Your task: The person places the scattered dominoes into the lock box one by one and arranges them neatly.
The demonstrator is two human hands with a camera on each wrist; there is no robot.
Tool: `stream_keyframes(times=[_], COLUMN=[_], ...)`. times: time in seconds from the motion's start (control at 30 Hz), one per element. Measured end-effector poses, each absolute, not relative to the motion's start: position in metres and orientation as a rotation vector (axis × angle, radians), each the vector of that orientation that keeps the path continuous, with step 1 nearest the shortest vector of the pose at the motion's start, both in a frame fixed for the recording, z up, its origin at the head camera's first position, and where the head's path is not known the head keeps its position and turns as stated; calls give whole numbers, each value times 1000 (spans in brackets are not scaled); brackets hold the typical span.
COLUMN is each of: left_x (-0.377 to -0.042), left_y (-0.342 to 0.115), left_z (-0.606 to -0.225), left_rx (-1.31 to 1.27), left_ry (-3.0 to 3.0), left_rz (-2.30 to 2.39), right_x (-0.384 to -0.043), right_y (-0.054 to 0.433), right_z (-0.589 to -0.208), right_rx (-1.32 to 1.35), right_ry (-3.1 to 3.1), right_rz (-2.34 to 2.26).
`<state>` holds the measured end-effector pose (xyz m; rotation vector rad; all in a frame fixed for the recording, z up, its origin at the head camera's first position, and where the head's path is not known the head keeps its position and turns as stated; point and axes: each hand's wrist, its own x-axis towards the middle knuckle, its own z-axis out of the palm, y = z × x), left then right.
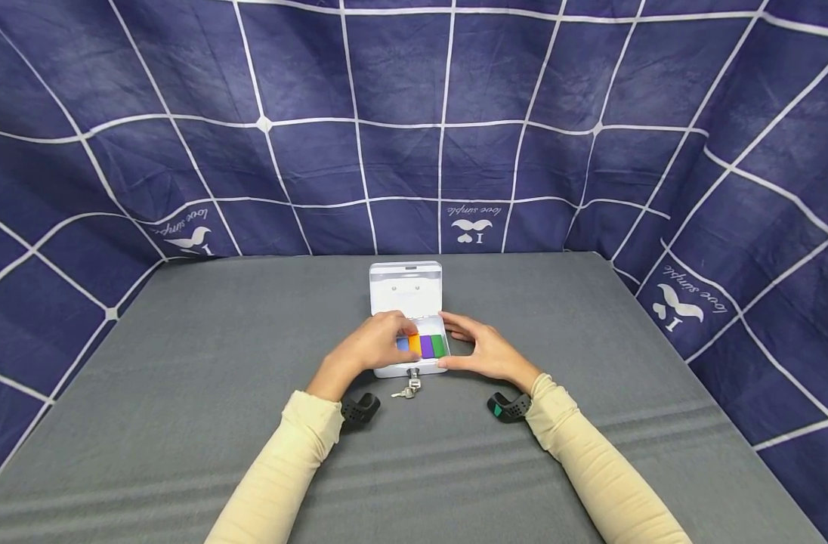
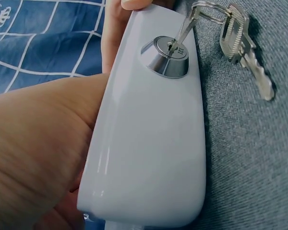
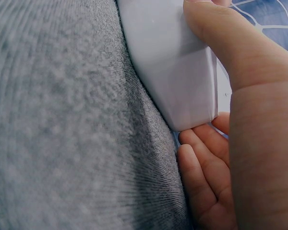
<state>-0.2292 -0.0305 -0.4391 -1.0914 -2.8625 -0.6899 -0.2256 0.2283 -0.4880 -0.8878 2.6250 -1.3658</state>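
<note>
A white metal cash box (image 1: 392,372) sits mid-table, its lid (image 1: 405,302) raised. Inside, side by side, lie a blue block (image 1: 403,344), an orange block (image 1: 415,345), a purple block (image 1: 426,347) and a green block (image 1: 438,346). My left hand (image 1: 372,344) reaches in over the left wall; thumb and fingertips pinch the orange block at its near and far ends. The box front hides those fingertips in the left wrist view. My right hand (image 1: 487,350) grips the box's right side, thumb at the front corner (image 3: 201,19), fingers along the side.
A key stands in the round front lock (image 2: 172,57), and a second key (image 2: 252,62) hangs from its ring onto the grey cloth (image 1: 203,340). Blue curtains (image 1: 400,159) with white lines rise behind and beside the table. Each wrist wears a black band (image 1: 361,409).
</note>
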Motion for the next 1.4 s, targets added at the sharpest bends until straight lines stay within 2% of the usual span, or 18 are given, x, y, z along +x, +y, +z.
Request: stream_keyframes(times=[0.73,1.4], left_x=[-236,-231], left_y=[-24,-27], left_z=[-433,-440], left_rx=[-1094,-1086], left_ry=[-2848,-2862], left_rz=[-652,-691], right_x=[-230,-226], right_y=[230,229], right_z=[-478,-485], right_rx=[-903,-879], right_ry=[2625,2598], right_rz=[-1377,-1380])
